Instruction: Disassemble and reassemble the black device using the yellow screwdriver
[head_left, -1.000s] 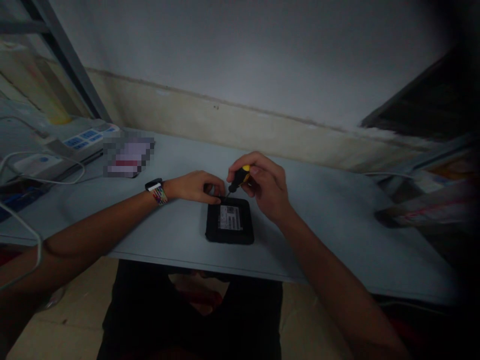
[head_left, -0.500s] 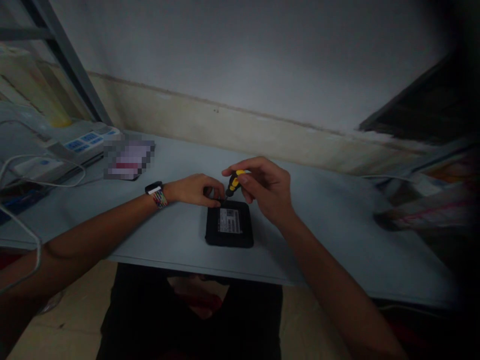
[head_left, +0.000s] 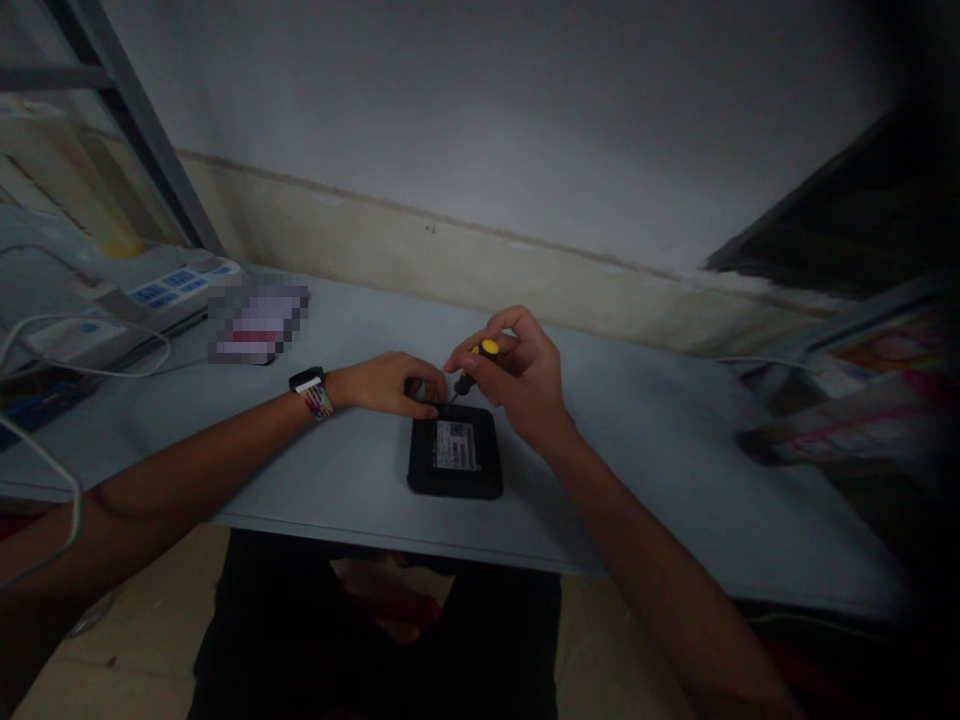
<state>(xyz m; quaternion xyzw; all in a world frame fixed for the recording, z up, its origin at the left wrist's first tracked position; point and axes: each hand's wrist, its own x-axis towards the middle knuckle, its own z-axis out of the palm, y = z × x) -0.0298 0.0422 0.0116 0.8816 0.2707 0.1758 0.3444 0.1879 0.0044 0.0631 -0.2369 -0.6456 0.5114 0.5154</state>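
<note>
A flat black box (head_left: 489, 450) with a white printed label (head_left: 455, 446) lies on the desk in front of me. In my right hand (head_left: 529, 375) is a small screwdriver (head_left: 465, 383) with a black and yellow handle, tilted, its shaft pointing down at the box's far left corner. The tip itself is too small to make out. My left hand (head_left: 397, 383) rests at that same corner, fingers curled and thumb against the box's edge. A dark watch and a colourful band (head_left: 313, 393) are on the left wrist.
A blurred-out phone-like object (head_left: 259, 325) lies on the desk at left, beside a white power strip (head_left: 184, 285) and a looping white cable (head_left: 90, 318). A clear plastic package (head_left: 847, 425) sits at the right. The wall (head_left: 480, 250) borders the desk's far side.
My right hand has shifted its fingers around the screwdriver's handle, turning slightly, with the index finger raised off its earlier place. The left hand and the box stay nearly where they were.
</note>
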